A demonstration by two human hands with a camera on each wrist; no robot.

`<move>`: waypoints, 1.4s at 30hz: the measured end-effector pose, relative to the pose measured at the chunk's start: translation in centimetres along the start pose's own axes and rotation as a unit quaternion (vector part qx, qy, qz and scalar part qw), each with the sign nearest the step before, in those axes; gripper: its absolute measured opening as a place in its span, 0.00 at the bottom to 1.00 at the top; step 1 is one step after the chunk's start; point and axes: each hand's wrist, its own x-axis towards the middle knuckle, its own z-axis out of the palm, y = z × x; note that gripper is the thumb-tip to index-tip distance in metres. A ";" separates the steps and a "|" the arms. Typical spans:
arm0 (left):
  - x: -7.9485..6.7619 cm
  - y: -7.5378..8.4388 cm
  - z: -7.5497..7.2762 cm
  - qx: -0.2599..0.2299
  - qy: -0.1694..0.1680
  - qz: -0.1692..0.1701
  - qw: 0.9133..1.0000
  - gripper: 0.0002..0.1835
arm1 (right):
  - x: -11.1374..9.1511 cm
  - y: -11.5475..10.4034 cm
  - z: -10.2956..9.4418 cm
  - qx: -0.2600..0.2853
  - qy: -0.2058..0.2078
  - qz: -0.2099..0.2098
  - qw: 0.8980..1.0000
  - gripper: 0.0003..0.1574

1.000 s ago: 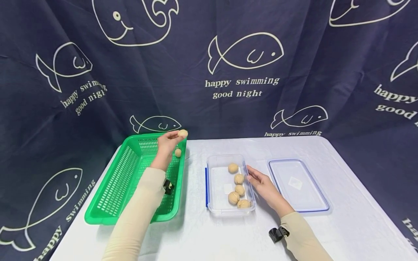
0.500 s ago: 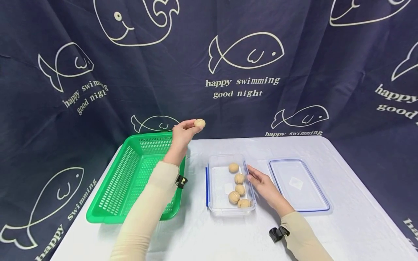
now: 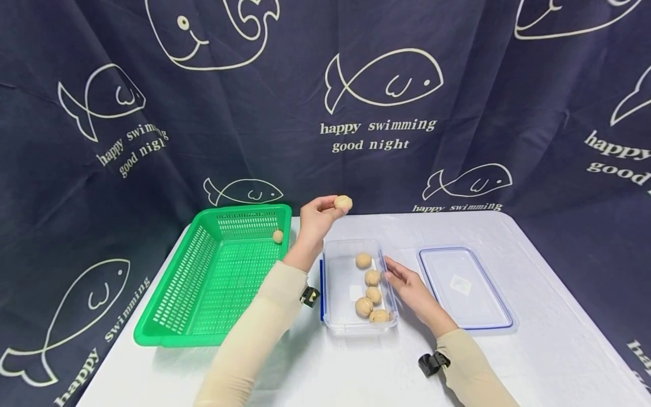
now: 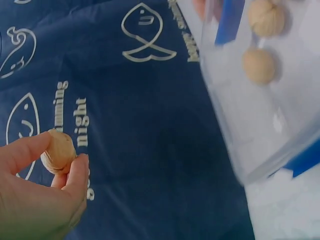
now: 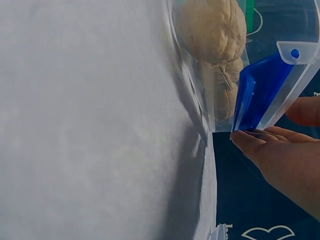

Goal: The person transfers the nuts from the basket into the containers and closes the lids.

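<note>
My left hand (image 3: 317, 219) pinches a walnut (image 3: 343, 202) between thumb and fingertips, raised over the back left corner of a clear plastic box (image 3: 342, 328). The left wrist view shows this tan, ridged walnut (image 4: 59, 154) at the fingertips. Several walnuts (image 3: 363, 260) lie along the right side inside the box. My right hand (image 3: 414, 291) rests against the box's right side, fingers extended. In the right wrist view its fingertips touch the blue side clip (image 5: 262, 90), with the thumb near the rim. Another walnut (image 3: 277, 236) sits in the back right corner of a green basket (image 3: 168, 271).
A clear lid (image 3: 465, 288) with a blue seal lies flat to the right of the box, behind the right forearm. White cloth (image 3: 351, 373) covers the table. A dark blue fish-print curtain (image 3: 285, 113) hangs directly behind the table's back edge.
My left hand has carried the walnut rightward from over the basket to the box's back left corner, rising and then dipping slightly. My right hand and the box have stayed in place.
</note>
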 end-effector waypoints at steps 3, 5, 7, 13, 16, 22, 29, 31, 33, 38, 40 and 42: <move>-0.7 -0.8 0.4 0.002 -0.012 -0.013 1.000 0.17 | 0.0 -0.1 0.0 -0.002 0.000 0.003 1.000 0.33; -1.1 -1.5 0.7 0.004 -0.019 -0.019 1.000 0.17 | 0.0 -0.2 0.0 -0.005 0.000 0.005 1.000 0.33; -1.5 -2.3 0.9 0.007 -0.024 -0.027 0.999 0.17 | 0.0 -0.2 0.0 -0.009 -0.001 0.005 1.000 0.34; -2.6 -5.4 1.8 0.024 -0.033 -0.052 0.998 0.16 | 0.0 -0.2 0.0 -0.004 -0.005 0.006 1.000 0.34; -3.0 -7.0 2.3 0.036 -0.032 -0.058 0.997 0.16 | 0.0 -0.1 0.0 0.001 -0.005 0.008 1.000 0.33; -3.4 -9.5 2.9 0.068 -0.031 -0.056 0.996 0.16 | 0.2 0.2 0.0 0.022 -0.008 0.008 1.000 0.33; -3.5 -11.2 3.4 0.098 -0.030 -0.067 0.992 0.15 | 0.2 0.2 0.1 0.020 -0.005 0.005 1.000 0.33; -3.5 -11.6 3.5 0.104 -0.027 -0.073 0.991 0.15 | 0.2 0.1 0.1 0.020 -0.005 0.007 1.000 0.33; -3.5 -11.9 3.6 0.114 -0.027 -0.072 0.990 0.15 | 0.1 0.1 0.1 0.021 -0.006 0.010 1.000 0.33; -3.6 -12.5 3.7 0.147 -0.027 -0.065 0.987 0.15 | 0.1 0.1 0.1 0.024 -0.007 0.010 1.000 0.33; -3.6 -12.6 3.7 0.166 -0.027 -0.060 0.984 0.15 | 0.2 0.1 0.1 0.025 -0.006 0.009 1.000 0.33; -3.6 -12.6 3.6 0.185 -0.029 -0.054 0.981 0.15 | 0.2 0.2 0.1 0.026 -0.005 0.008 1.000 0.33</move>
